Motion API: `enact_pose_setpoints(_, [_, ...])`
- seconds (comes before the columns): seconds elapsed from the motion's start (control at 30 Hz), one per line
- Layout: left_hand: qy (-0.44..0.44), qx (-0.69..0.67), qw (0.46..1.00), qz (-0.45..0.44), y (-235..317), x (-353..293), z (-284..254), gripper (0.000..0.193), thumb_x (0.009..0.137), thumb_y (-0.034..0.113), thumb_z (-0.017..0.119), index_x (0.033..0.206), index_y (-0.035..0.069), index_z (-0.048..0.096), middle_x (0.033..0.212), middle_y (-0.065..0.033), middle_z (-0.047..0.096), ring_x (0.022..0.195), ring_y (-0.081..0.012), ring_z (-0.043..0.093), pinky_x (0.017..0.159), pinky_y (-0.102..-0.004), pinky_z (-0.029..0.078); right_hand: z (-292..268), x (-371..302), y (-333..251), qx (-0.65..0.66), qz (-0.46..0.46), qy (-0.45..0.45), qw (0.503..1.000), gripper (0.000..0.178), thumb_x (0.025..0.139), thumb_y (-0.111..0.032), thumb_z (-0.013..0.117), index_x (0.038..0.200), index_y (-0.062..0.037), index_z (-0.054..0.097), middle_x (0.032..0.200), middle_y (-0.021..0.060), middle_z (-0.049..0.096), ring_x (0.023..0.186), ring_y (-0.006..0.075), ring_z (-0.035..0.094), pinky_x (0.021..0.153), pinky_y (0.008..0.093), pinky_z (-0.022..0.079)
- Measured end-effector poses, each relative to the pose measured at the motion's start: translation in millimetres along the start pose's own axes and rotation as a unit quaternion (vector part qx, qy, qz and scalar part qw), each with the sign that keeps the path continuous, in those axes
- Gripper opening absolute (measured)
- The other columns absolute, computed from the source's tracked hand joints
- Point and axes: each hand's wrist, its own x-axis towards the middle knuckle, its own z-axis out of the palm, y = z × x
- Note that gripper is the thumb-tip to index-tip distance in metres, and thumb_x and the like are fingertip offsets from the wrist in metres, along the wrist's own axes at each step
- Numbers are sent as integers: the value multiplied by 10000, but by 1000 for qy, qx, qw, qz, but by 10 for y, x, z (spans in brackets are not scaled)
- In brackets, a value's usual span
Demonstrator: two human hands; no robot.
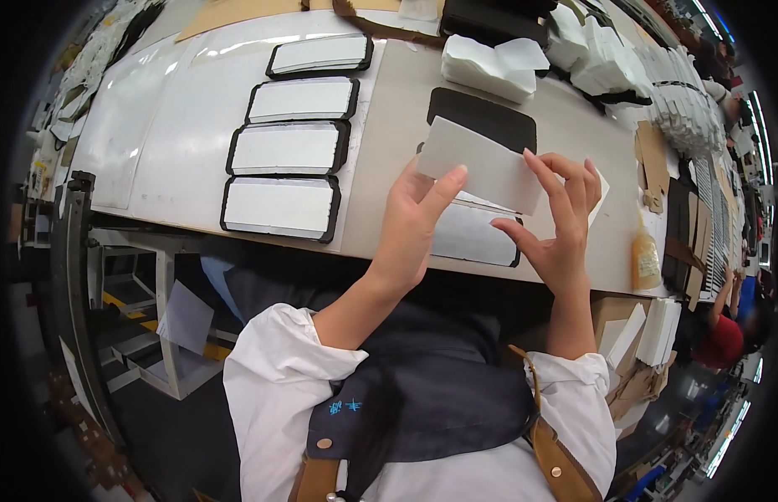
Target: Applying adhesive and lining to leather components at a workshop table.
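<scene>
My left hand (414,213) grips a white rectangular card (477,163), its thumb on the front face and its other fingers mostly hidden behind. At the card's right end is my right hand (560,197), fingers spread. Its index fingertip meets the upper corner, while the thumb stays apart below. Beneath the card, at the table's near edge, lies a dark-edged panel (516,255) with a pale sheet (473,237) on it, partly covered by my hands and the card. Just beyond is a bare black panel (489,117) with rounded corners.
Several black-edged panels topped with white sheets, such as the nearest panel (280,209), form a column on the left. White folded stacks (493,71) stand at the back. A bottle of yellowish liquid (646,259) is at the right edge. Cardboard and white pieces (640,339) sit below it.
</scene>
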Motion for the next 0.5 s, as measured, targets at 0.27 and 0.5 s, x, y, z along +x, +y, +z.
enact_pose_setpoints(0.27, [10, 7, 1000, -24, -2, -39, -80, 415, 938, 231, 656, 1263, 1, 540, 1166, -71, 617, 1101, -136, 550, 978, -306, 407, 124, -27, 84, 14, -3, -14, 1000, 716, 649, -246, 866, 1284, -75, 584, 1139, 49, 603, 1088, 234, 538, 1117, 472, 224])
enact_pose_setpoints(0.5, [3, 312, 935, 169, 34, -88, -429, 336, 918, 167, 653, 1208, 24, 565, 1196, -75, 600, 1095, -193, 520, 978, -353, 389, 62, -74, 198, 12, 0, -45, 999, 656, 669, -240, 858, 1248, -78, 598, 1146, 55, 608, 1090, 232, 539, 1136, 477, 193])
